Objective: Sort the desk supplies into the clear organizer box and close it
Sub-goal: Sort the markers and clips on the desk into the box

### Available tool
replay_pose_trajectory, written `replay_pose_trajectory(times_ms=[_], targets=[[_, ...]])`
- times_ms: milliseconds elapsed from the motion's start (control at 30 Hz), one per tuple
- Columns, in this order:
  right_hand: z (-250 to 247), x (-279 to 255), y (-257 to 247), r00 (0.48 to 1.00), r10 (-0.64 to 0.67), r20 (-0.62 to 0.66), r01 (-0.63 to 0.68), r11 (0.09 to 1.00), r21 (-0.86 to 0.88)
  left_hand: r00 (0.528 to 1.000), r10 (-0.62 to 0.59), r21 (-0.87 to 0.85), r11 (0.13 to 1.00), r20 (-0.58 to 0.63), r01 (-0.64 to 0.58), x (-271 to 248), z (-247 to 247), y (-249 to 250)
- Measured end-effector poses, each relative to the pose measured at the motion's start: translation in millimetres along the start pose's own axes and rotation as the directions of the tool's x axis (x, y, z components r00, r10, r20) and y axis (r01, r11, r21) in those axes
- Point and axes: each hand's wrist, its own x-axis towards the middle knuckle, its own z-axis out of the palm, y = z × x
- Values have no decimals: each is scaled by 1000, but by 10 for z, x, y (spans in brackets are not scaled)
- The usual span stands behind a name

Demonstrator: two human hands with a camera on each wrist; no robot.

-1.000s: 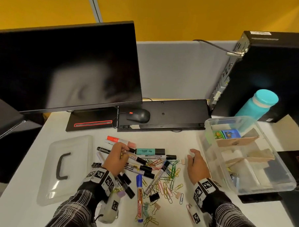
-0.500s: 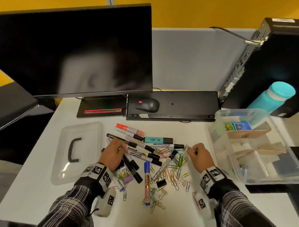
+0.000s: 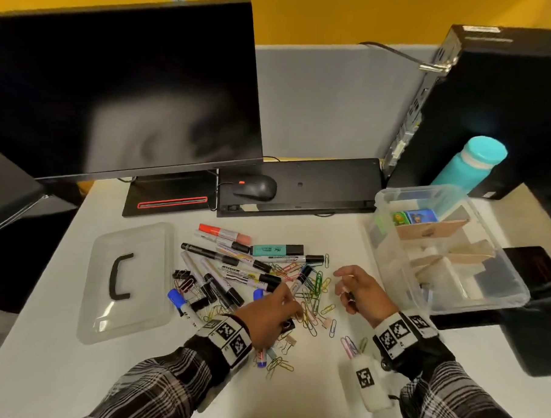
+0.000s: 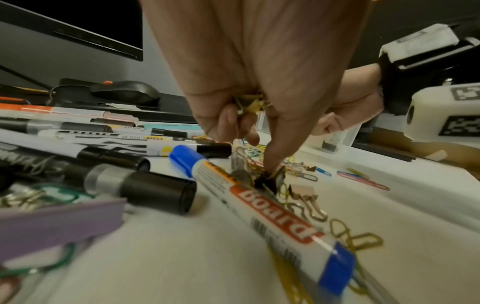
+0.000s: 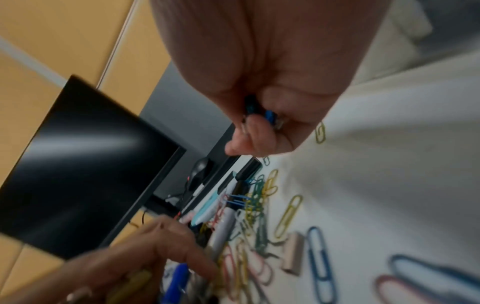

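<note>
the clear organizer box (image 3: 392, 242) is seen at the right of the white tabletop (image 3: 56, 357), open, with cardboard dividers (image 3: 431, 230) set across it; its long axis runs from the far left towards the near right. it lies to the right of both hands, and the right hand (image 3: 363, 293) is clearly the nearer, just beside the box's near-left wall. the lid (image 3: 127, 325), handle up, is laid flat well apart at the left, nearer the left hand (image 3: 271, 319).

the right hand is curled, and in the right wrist view small blue clips (image 5: 259, 110) are pinched between thumb and fingers. the left hand is lowered into the heap of paper clips (image 3: 314, 292) and binder clips (image 3: 188, 287); in the left wrist view a small bunch of yellowish clips (image 4: 250, 105) is gripped against the palm while one finger is pressed down on a black binder clip (image 4: 267, 182).

a short carry to the right is judged to be what the coming move turns on; the left hand's load would have to be passed across the heap. the markers (image 3: 233, 270) lie fanned between lid and box, most with long axes running left to right, the blue-capped board marker (image 4: 259, 199) running near to far under the left hand.

beyond are seen a dark monitor (image 3: 121, 85), a mouse (image 3: 256, 187), a black keyboard (image 3: 316, 185), a computer tower (image 3: 509, 108), a teal bottle (image 3: 472, 163) and a yellow wall (image 3: 339, 12)
</note>
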Motion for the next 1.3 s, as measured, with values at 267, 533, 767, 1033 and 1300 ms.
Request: replay_pose_trajectory(times_ms=[267, 533, 767, 1033, 1300], targets=[[43, -256, 63, 989, 30, 143, 92, 629, -772, 998, 56, 166, 985, -20, -52, 67, 112, -54], [288, -325, 131, 994, -1, 110, 103, 361, -927, 991, 134, 238, 963, -6, -129, 77, 91, -6], [124, -305, 126, 1000, -30, -7, 14, 634, -773, 992, 119, 205, 973, -44, -107, 103, 74, 27], [-215, -785, -762, 804, -571, -168, 323, 656, -682, 974, 63, 40, 998, -216, -55, 87, -127, 51], [-795, -839, -584, 822, -403, -402, 9, 715, -699, 969, 33, 39, 999, -245, -24, 156, -230, 102]])
